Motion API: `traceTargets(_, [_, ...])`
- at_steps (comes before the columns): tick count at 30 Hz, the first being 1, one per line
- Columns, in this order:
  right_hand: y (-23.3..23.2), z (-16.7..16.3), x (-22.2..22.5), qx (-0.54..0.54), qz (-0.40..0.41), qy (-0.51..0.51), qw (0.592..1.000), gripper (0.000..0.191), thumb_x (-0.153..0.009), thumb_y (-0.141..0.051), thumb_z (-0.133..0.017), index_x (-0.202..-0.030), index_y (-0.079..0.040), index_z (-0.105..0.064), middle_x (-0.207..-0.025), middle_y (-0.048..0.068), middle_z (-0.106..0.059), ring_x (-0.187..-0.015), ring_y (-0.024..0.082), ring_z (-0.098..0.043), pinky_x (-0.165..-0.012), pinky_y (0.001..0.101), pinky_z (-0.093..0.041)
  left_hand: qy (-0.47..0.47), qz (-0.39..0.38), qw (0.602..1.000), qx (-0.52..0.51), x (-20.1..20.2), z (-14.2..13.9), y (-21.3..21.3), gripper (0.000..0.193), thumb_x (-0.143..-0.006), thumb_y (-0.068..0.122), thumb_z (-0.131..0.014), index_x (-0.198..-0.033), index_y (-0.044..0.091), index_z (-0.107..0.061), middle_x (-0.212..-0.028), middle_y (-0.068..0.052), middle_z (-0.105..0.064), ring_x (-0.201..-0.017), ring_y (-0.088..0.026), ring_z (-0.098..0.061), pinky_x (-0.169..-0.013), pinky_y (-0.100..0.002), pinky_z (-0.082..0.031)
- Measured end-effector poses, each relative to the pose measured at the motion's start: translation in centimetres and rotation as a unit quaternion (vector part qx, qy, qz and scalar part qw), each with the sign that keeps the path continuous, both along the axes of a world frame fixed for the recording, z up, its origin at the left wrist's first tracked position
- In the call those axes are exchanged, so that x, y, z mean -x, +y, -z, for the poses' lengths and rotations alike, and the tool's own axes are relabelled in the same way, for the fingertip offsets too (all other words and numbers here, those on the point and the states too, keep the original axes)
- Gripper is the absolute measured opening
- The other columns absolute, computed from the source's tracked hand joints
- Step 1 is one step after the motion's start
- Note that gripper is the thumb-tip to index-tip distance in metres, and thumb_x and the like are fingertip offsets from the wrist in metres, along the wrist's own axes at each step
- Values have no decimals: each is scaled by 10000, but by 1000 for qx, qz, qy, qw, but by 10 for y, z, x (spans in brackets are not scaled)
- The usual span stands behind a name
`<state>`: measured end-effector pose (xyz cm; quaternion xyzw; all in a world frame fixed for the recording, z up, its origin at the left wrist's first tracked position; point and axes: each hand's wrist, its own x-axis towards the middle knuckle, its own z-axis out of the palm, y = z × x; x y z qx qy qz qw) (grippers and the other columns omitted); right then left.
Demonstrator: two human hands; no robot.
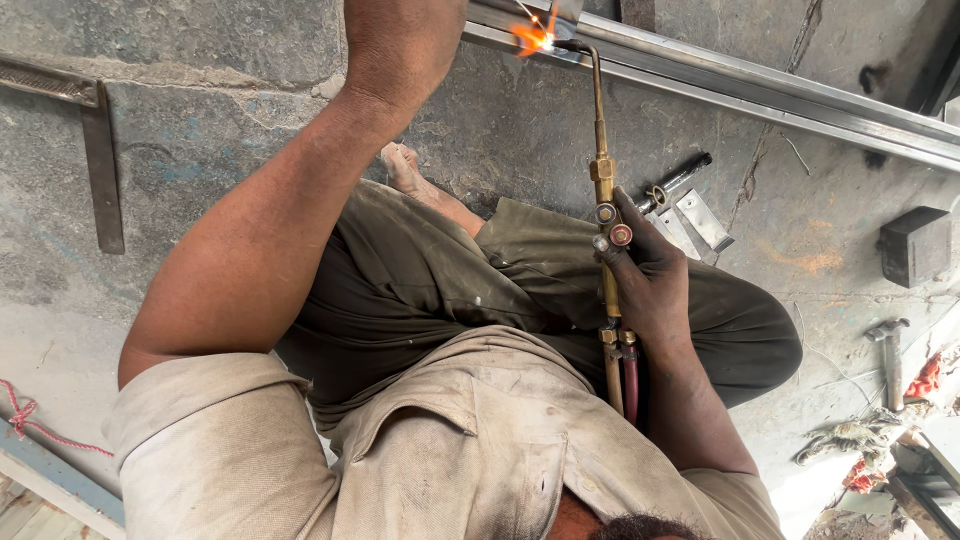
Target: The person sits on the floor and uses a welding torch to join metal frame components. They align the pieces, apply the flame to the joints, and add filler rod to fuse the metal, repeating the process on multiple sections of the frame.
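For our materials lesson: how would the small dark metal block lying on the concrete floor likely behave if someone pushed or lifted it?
The dark metal block looks solid, so probably heavy for its size. Its flat faces suggest it would slide, not roll, and the rough concrete floor should resist sliding. It seems rigid and unlikely to break.

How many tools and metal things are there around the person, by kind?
Brass torch with a flame, held in the right hand: 1
Hoses: 2
Hammer: 1
Steel square: 1
Long metal bar: 1
Dark metal block: 1
Total: 7
The left hand reaches past the top edge, out of view.
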<state>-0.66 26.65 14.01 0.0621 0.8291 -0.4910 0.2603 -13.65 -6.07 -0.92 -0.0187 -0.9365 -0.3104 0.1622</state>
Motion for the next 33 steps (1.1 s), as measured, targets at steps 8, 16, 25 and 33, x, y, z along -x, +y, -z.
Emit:
traceTargets(8, [1,1,0,-11,-2,-4,1000,562,-995,-123,-679,-1527,-71,-504,-1262,136,-726,-1010,118,-701,-873,301,-612,22,2,999,-36,-1,3,-1,210,-1012,24,-632,-823,54,-718,-518,-6,-559,-460,-63,-602,-388,-190,-468])
traceTargets(16, [3,2,-1,-17,-3,-2,1000,555,-1005,-142,-674,-1530,-76,-503,-1259,141,-730,-996,126,-707,-869,309,-615,28,9,999,-29,-4,1,-1,206,-1017,18,-626,-835,48,-718,-532,-14,-570,-477,-71,-621,-400,-194,-488])
traceTargets(25, [3,3,0,-17,-10,-2,1000,545,-1010,-148,-665,-1525,-71,-504,-1252,152,-728,-1011,138,-718,-878,317,-626,31,10,999,-25,-5,1,-4,203,-1024,10,-619,-849,42,-717,-546,-23,-582,-497,-79,-641,-413,-199,-511])
traceTargets(33, [3,3,1,-3,-7,-2,1000,555,-1006,-118,-664,-1531,-61,-494,-1299,147,-712,-1056,132,-702,-903,314,-616,33,9,999,-23,-4,1,-4,200,-1030,4,-613,-861,36,-716,-560,-30,-593,-514,-87,-659,-425,-202,-531])
